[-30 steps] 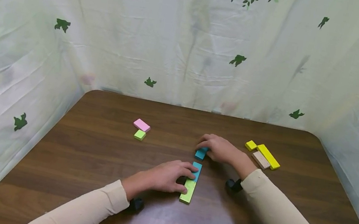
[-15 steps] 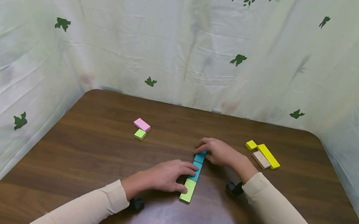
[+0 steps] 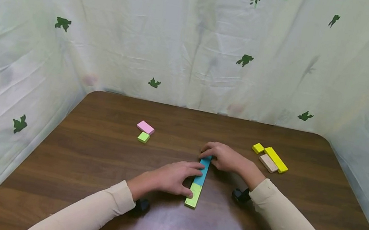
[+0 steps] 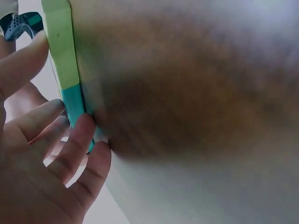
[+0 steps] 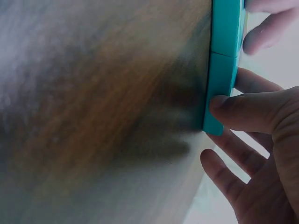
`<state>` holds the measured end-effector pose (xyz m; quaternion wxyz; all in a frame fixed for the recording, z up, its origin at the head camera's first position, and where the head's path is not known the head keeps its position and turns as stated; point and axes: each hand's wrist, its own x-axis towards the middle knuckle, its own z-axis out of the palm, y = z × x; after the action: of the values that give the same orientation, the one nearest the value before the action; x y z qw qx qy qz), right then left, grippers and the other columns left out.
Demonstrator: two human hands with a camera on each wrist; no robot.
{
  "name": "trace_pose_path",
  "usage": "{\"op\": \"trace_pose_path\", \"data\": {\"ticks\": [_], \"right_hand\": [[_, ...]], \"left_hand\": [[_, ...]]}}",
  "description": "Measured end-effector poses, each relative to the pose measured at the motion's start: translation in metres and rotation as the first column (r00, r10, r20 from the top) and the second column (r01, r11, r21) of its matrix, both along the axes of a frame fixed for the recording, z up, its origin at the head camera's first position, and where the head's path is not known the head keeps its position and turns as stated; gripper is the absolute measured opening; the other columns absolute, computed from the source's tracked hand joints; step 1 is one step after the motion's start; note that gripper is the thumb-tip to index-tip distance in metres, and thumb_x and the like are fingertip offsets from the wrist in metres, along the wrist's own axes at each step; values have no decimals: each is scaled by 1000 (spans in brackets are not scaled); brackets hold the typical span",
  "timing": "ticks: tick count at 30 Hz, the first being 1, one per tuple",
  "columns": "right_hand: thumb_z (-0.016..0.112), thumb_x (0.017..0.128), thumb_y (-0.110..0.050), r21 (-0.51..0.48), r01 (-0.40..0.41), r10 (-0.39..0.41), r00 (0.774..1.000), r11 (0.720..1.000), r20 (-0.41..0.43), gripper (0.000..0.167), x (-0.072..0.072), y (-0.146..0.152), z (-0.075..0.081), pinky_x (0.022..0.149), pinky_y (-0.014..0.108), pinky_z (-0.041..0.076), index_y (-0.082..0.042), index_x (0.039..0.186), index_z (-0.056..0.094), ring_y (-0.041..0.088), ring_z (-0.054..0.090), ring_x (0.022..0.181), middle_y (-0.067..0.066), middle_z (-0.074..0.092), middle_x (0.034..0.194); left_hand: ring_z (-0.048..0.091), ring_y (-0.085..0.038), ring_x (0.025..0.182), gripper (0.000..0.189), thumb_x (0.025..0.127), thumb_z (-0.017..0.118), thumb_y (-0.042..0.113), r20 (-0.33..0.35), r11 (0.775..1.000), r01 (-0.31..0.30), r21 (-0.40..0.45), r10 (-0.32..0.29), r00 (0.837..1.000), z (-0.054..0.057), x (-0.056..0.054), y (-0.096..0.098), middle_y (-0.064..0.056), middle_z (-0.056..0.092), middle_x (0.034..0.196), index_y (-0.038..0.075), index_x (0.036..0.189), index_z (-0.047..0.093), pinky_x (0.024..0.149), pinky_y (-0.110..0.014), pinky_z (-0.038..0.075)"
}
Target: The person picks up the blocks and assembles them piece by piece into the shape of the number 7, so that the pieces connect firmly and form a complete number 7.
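Observation:
A row of flat blocks runs away from me in the head view: a light green block (image 3: 193, 197) nearest, a blue block (image 3: 199, 180) in the middle and a second blue block (image 3: 205, 162) at the far end. My left hand (image 3: 175, 176) rests along the row from the left, its thumb on the green block and its fingertips on the middle blue one. My right hand (image 3: 224, 156) pinches the far blue block (image 5: 219, 84) between thumb and fingers. In the right wrist view the two blue blocks meet end to end at a thin seam.
Back left on the brown table (image 3: 99, 150) lie a pink block (image 3: 145, 127) and a small green block (image 3: 143, 137). On the right, a small yellow block (image 3: 258, 148), a long yellow block (image 3: 276, 160) and a beige block (image 3: 268, 163) lie close together. White patterned curtains surround the table.
My right hand has slid the far blue block toward me, closing the gap to the middle blue block. My left hand has stayed almost in place on the row.

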<state>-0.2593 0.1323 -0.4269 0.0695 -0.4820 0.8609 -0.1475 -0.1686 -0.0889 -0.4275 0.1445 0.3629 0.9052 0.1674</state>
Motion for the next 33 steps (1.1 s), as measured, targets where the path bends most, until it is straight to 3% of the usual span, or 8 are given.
{"op": "trace_pose_path", "data": {"ticks": [9,17,33], "right_hand": [[59,88,5,-34,-4,3,1000,999,-13,36,-2,1,-3,99,48,52,-9,119,72,29,62,114,10,65,124],[61,92,1,-5,54,-54,997,999,63,34,-4,4,-2,104,47,49,-8,123,70,31,59,123,12,62,133],[63,92,-1,-42,53,-49,995,998,85,32,-6,7,-7,104,48,49,-10,122,71,30,59,123,11,63,132]], "left_hand": [[30,-24,151,81,87,74,42,62,1000,12,-29,-10,998,-2,-11,-1,3,26,165,13,154,38,120,-42,32],[29,-24,152,81,87,74,45,73,999,7,-52,-3,997,-1,-12,0,6,24,166,16,154,38,119,-42,33],[29,-27,152,87,86,74,47,82,998,19,-55,-15,997,1,-16,1,5,22,167,17,156,33,119,-44,33]]}}
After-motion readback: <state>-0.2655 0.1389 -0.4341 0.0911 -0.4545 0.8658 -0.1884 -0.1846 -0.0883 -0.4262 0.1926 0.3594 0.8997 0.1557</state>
